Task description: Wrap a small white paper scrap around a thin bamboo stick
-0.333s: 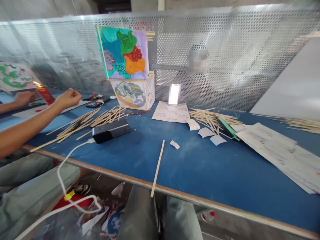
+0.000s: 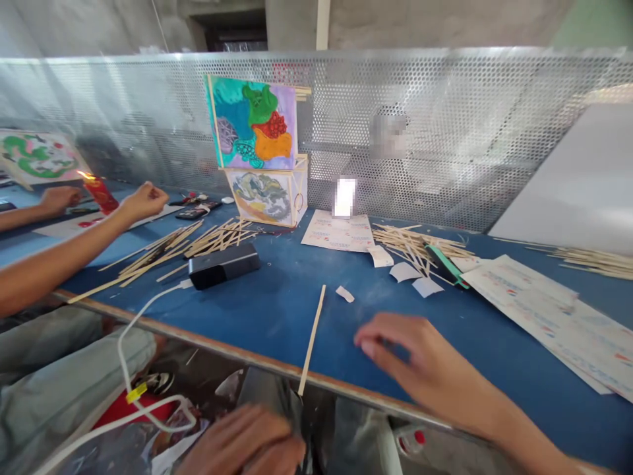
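A: Blue table, perforated metal screen along the far edge. From my remote seat I log a right hand low over the tabletop, fingers spread and curled a little, holding nothing. It is near the stick, just right of it and not touching.

B: And the stick's position?

A: Lying alone near the front, its near end poking past the table edge. Left hand is below that edge, by the lap, loosely open; I see nothing in it, though it is blurred.

B: How far along does the work look?

A: My judgement only: partly done. A painted lantern stands at the far side, frame built and panels on. Left to use: stick piles far left and more sticks far right, paper scraps and printed sheets. The lone stick is not yet picked up.

B: Anything else?

A: A power bank with a white cable, left of the stick. Another person's hand is closed in a fist at far left.
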A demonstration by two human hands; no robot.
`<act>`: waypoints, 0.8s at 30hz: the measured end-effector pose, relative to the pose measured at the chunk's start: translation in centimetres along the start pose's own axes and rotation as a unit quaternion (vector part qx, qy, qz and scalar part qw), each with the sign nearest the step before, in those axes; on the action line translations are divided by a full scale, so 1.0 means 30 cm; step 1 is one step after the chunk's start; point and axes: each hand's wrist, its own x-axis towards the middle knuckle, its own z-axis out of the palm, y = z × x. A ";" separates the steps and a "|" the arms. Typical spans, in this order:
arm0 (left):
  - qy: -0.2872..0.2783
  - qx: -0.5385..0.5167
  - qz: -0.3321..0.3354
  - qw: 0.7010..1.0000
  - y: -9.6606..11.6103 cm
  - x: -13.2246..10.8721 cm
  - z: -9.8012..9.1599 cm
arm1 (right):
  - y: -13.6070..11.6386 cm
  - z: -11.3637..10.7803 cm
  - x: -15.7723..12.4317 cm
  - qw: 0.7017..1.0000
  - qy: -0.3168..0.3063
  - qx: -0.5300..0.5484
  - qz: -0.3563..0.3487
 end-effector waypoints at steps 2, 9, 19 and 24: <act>-0.035 -0.020 0.003 0.999 0.124 -0.076 0.081 | 0.103 -0.012 0.116 0.994 0.022 -0.094 0.060; -0.115 0.000 0.013 0.993 0.057 -0.113 0.210 | 0.261 0.055 0.240 0.989 0.048 -0.114 0.085; -0.057 0.033 0.043 0.997 0.055 -0.121 0.264 | 0.183 0.050 0.209 0.983 0.063 -0.169 -0.017; -0.078 0.088 0.062 0.991 0.063 -0.113 0.281 | 0.287 -0.152 0.141 0.972 0.077 -0.215 0.059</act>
